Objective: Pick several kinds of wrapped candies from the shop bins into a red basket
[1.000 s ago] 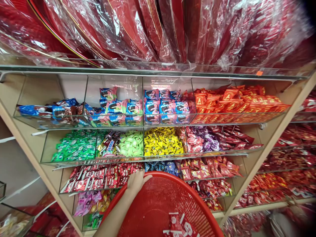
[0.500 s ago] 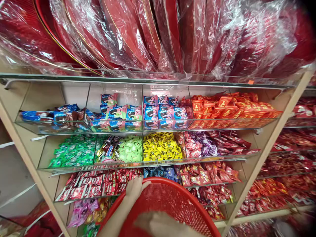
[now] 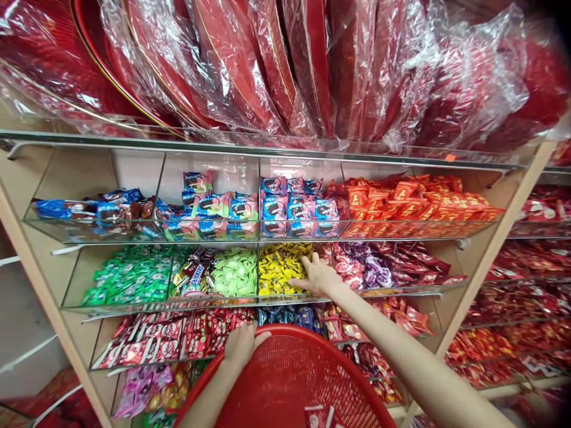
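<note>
The left hand (image 3: 239, 345) pinches the rim of a glossy red mesh basket (image 3: 285, 371); the right hand (image 3: 320, 276), fingers spread, meets yellow-wrapped candies (image 3: 277, 267).

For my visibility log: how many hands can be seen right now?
2. The left hand holds the rim of the red basket; the right hand is over the yellow-wrapped candies. No other hand shows.

Right hand (image 3: 319, 276) outstretched, left hand (image 3: 242, 346) gripping
</note>
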### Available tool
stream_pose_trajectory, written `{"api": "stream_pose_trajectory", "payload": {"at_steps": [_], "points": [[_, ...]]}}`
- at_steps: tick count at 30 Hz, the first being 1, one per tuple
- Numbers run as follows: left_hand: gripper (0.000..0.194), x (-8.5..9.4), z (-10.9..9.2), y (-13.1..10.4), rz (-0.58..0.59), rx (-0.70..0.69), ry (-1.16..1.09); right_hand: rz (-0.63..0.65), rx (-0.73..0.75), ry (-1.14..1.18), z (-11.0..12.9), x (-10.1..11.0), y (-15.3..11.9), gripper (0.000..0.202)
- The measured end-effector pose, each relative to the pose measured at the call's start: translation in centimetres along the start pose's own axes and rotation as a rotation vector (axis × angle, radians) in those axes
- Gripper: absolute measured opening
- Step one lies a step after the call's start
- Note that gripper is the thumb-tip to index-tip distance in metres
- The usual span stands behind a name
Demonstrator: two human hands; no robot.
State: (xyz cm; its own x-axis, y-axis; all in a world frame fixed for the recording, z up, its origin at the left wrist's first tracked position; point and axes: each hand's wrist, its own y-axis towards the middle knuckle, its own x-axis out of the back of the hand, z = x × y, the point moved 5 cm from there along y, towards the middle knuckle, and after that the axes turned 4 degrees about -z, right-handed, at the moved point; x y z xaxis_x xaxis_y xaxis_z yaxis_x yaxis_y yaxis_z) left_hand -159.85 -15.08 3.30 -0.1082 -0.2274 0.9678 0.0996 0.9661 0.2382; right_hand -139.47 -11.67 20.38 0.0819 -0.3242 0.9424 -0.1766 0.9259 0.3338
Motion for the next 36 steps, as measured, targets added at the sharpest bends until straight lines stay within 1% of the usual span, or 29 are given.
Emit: {"api": "stream_pose_trajectory", "payload": {"at_steps": [4, 11, 15, 19, 24, 30, 36], "points": [[0.063, -0.1, 0.0, 0.0, -0.002, -0.003, -0.002, 0.038, -0.020, 0.032, 0.0, -1.0, 0.3, 0.069], [0.063, 0.0, 0.0, 0.0, -0.002, -0.010, -0.004, -0.022, 0.049, 0.178, -1.5, -1.9, 0.8, 0.058], [0.062, 0.3, -0.1, -0.1, 0.017, 0.003, -0.005, -0.057, 0.048, 0.280, -2.3, -2.1, 1.2, 0.053], [0.061, 0.4, -0.1, -0.1, 0.042, 0.017, -0.015, -0.119, 0.037, 0.370, -2.9, -1.9, 1.8, 0.051], [0.062, 0.4, -0.2, -0.2, 0.026, 0.012, -0.019, -0.187, 0.010, 0.428, -3.5, -1.5, 2.5, 0.054], [0.064, 0.5, -0.2, -0.2, 0.037, 0.015, -0.025, -0.317, -0.003, 0.492, -3.9, -0.6, 3.2, 0.055], [0.065, 0.5, -0.2, -0.2, 0.049, 0.014, -0.034, -0.362, -0.003, 0.537, -3.7, 0.0, 3.3, 0.053]]}}
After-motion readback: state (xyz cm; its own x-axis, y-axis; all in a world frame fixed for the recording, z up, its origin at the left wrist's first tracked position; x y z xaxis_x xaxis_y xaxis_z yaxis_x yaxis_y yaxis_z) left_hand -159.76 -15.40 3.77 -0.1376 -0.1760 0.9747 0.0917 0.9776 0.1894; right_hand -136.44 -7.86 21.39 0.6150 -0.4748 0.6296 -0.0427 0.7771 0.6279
